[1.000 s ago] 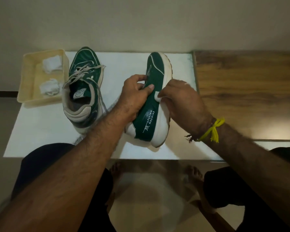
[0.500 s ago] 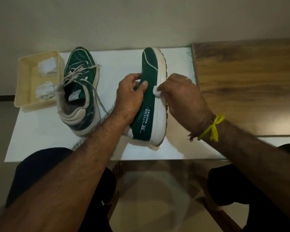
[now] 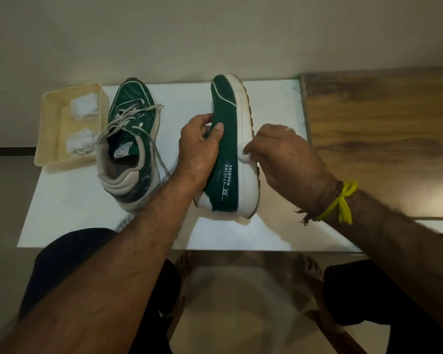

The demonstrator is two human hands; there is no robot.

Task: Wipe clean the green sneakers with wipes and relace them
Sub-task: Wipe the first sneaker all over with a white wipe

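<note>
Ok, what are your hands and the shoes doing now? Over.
Left hand grips tilted sneaker. Right hand presses wipe on its white sole edge. Other sneaker waits, laces loose. Nothing in the way.

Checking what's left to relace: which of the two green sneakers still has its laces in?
The left sneaker, standing upright beside the yellow tray, shows grey laces. The other sneaker, tipped on its side, is held by the left hand.

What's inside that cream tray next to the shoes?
Inside the cream tray lie two crumpled white wipes, one behind the other. Whatever sits beneath them is covered.
</note>
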